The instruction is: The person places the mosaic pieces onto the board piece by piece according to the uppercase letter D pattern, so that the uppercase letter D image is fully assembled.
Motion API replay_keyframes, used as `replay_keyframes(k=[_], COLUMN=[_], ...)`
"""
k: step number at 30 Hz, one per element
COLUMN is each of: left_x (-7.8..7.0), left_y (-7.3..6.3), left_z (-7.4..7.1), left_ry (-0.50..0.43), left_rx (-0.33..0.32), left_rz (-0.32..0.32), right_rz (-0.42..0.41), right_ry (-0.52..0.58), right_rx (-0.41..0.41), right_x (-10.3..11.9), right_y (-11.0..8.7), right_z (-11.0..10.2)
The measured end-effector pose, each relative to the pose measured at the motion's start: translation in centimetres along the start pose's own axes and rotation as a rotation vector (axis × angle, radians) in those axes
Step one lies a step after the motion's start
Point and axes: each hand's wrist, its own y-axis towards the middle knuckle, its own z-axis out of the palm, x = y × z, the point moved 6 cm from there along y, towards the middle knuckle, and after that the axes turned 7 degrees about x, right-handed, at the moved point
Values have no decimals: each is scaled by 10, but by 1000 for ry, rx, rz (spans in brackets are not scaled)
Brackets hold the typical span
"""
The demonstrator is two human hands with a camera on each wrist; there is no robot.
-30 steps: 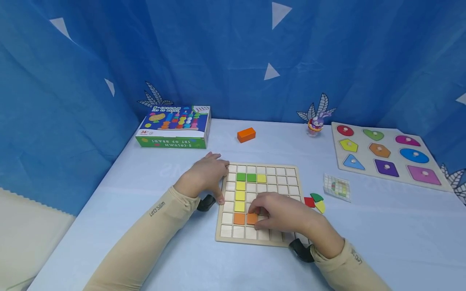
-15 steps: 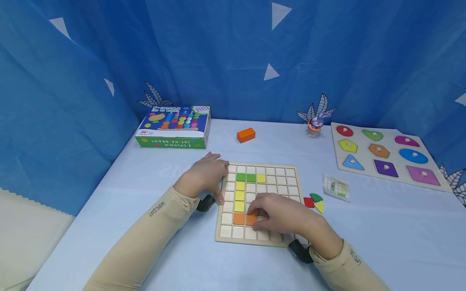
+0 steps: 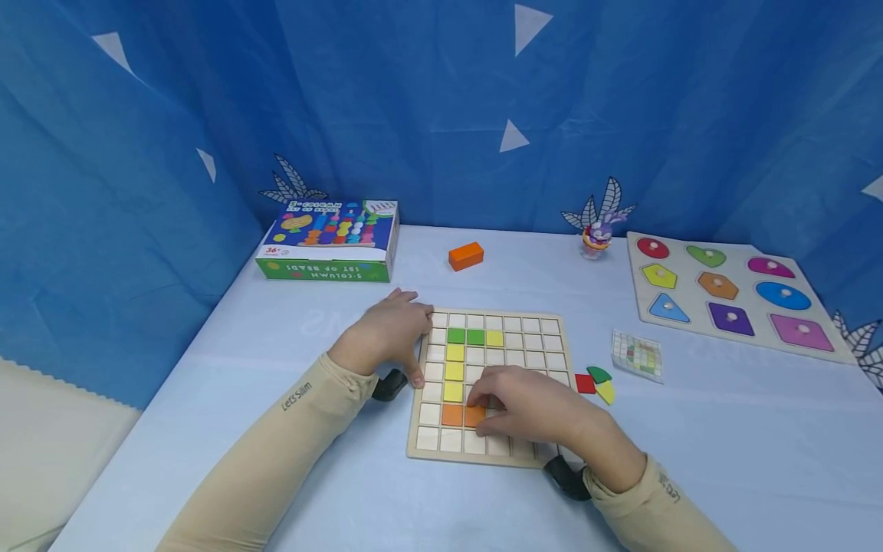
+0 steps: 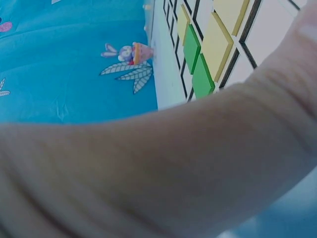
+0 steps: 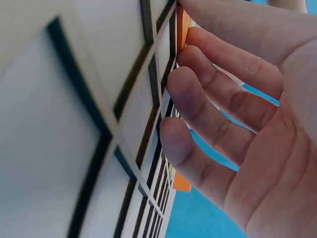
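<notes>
The wooden grid board (image 3: 448, 452) lies flat in front of me, holding green, yellow and orange square tiles. My left hand (image 3: 389, 331) rests along its left edge, fingers at the far left corner and thumb lower on the rim. Near the front, my right hand (image 3: 527, 402) pinches an orange tile (image 3: 474, 415) by its edges with thumb and forefinger. That tile sits right beside another orange tile (image 3: 451, 415). In the right wrist view, the remaining fingers (image 5: 185, 91) are bent close over the grid; only a sliver of the pinched orange tile (image 5: 183, 27) shows.
Loose red (image 3: 585, 383), green and yellow pieces lie right of the board, near a small pattern card (image 3: 638, 356). Behind stand a bead-set box (image 3: 327, 241), an orange block (image 3: 466, 256) and a rabbit figurine (image 3: 597, 236). A knobbed shape puzzle (image 3: 741, 295) lies far right.
My right hand edges very slightly left at the orange tile. The left hand and the board stay in place.
</notes>
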Motion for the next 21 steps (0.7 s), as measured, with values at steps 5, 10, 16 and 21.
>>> replay_keyframes(k=[5,10,16,21], left_x=[-1,0,0,-1], left_y=[0,0,0,-1], left_z=[-1,-1,0,-1], left_ry=[5,0,-4,-9], left_rx=[2,4,9,7], left_rz=[3,-4,-6,-4], right_rz=[0,-4,79,178], right_ry=[20,57,128,164], right_rx=[16,17,9,19], right_x=[-1,-5,-23,-49], right_y=[0,-6,-21,-37], right_z=[-1,-9,-30,-47])
